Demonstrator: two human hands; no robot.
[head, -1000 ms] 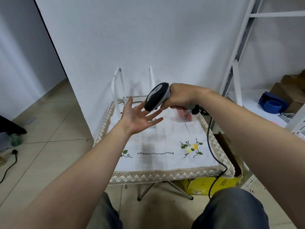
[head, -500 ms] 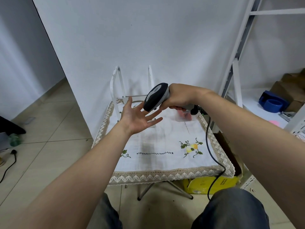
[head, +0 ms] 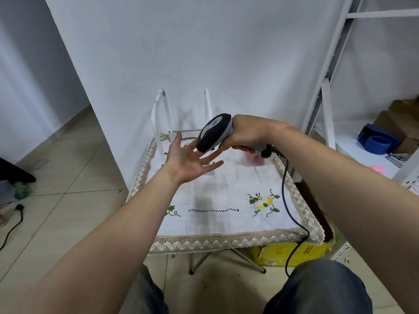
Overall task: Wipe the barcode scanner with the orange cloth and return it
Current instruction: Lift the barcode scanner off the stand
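Note:
My right hand (head: 246, 133) grips the handle of the grey and black barcode scanner (head: 213, 132) and holds it in the air above the back of the small table (head: 226, 240). The scanner's head points down at my left hand (head: 189, 159), which is held open, palm up, just under it, fingers spread. A black cable (head: 294, 223) hangs from the scanner's handle over the table's right edge. Something orange-red (head: 256, 158), partly hidden under my right hand, lies at the table's back right; I cannot tell if it is the cloth.
The table carries a white embroidered cloth with a lace border. A white wire stand (head: 158, 123) rises at its back left. A white metal shelf (head: 326, 91) with a blue object (head: 375, 141) stands right. A yellow box (head: 288, 253) sits under the table.

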